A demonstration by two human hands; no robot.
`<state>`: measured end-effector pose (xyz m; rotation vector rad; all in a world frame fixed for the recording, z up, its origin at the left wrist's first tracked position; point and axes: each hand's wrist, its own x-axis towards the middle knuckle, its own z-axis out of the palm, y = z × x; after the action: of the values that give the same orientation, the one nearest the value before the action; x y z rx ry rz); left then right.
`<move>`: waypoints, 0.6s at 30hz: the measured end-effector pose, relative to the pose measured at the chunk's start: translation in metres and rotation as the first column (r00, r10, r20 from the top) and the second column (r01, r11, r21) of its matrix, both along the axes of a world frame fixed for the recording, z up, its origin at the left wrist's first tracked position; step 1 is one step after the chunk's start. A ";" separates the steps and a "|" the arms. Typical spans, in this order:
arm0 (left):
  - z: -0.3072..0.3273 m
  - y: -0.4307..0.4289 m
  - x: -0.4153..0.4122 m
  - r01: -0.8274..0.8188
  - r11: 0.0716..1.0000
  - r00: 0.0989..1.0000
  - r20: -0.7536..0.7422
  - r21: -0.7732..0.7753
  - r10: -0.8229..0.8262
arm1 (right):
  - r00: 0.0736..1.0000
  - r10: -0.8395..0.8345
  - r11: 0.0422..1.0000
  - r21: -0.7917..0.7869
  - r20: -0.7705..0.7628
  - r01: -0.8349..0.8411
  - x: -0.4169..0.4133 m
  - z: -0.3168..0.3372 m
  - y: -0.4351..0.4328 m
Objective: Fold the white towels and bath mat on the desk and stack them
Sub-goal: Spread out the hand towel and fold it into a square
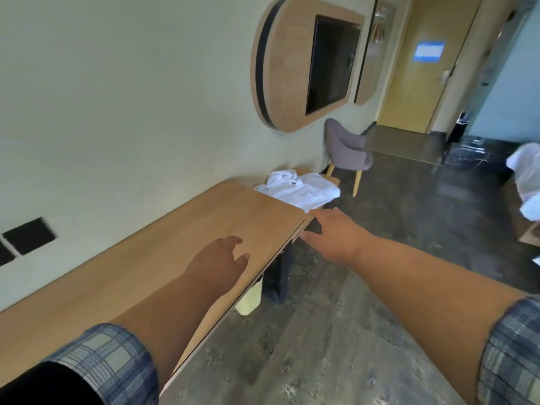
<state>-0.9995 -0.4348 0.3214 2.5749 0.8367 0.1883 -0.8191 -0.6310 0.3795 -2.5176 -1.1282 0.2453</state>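
Head view: blurred white towels (298, 188), folds indistinct.

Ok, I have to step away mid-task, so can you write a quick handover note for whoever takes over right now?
Left hand: open, empty, over the desk top.
Right hand: open, empty, off the desk's front edge, reaching toward the towels but not touching them.
White towels: one crumpled heap at the far end of the desk; the bath mat cannot be told apart within it.
Done: nothing folded or stacked yet.
Left: pull the heap closer, separate the pieces, fold each and stack them on the desk.
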 end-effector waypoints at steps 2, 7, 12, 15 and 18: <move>0.001 -0.014 0.028 0.030 1.000 1.000 -0.005 0.008 -0.030 | 0.999 -0.042 0.997 0.069 0.025 0.040 0.025 -0.002 -0.014; -0.007 -0.023 0.090 0.056 0.998 0.998 0.001 0.026 -0.056 | 0.990 -0.139 0.990 -0.029 -0.010 0.138 0.081 -0.032 -0.023; -0.029 -0.008 0.164 0.077 0.997 0.997 -0.019 0.028 -0.077 | 0.993 -0.119 0.984 -0.135 -0.013 0.116 0.141 -0.067 -0.007; -0.043 0.005 0.223 0.121 0.992 0.992 -0.051 0.022 -0.120 | 0.995 -0.098 0.973 -0.211 0.007 0.097 0.196 -0.077 0.012; -0.051 0.028 0.292 0.166 0.986 0.985 -0.060 0.020 -0.164 | 0.994 -0.099 0.970 -0.219 0.036 0.105 0.262 -0.078 0.039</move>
<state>-0.7077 -0.4072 0.2708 2.6690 0.6400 0.0745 -0.5570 -0.5918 0.3015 -2.7710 -1.0268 0.3290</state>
